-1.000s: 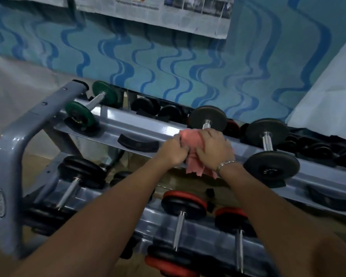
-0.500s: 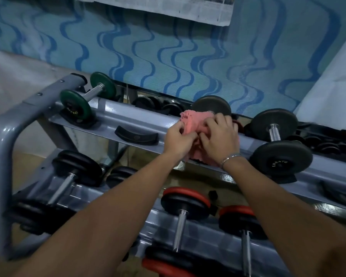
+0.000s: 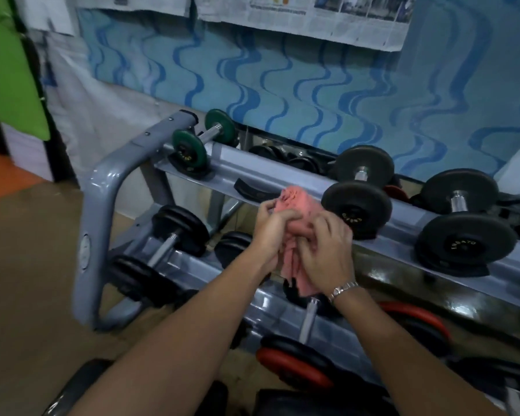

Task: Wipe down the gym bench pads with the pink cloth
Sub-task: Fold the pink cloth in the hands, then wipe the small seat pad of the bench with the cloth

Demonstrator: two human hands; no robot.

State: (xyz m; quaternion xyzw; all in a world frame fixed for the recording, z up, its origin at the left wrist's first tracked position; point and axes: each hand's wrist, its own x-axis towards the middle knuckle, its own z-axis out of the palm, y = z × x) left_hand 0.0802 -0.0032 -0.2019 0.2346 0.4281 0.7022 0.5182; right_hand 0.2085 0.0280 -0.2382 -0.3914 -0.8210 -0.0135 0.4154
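Note:
The pink cloth is bunched up between both my hands, held in the air in front of a grey dumbbell rack. My left hand grips its left side with fingers curled over the top. My right hand, a metal bracelet on its wrist, clasps the lower right part, and a flap of cloth hangs below it. A black padded surface, possibly a bench pad, shows at the bottom edge below my arms.
The rack holds a green dumbbell, black dumbbells on the top tier and red-plated ones lower down. Behind it is a blue wavy-patterned wall with newspaper taped above. Brown floor lies to the left.
The view has swung right and pulled back, so the rack's left end, the floor and the black pad now show. Both hands have kept hold of the cloth and drawn it off the rack's top rail.

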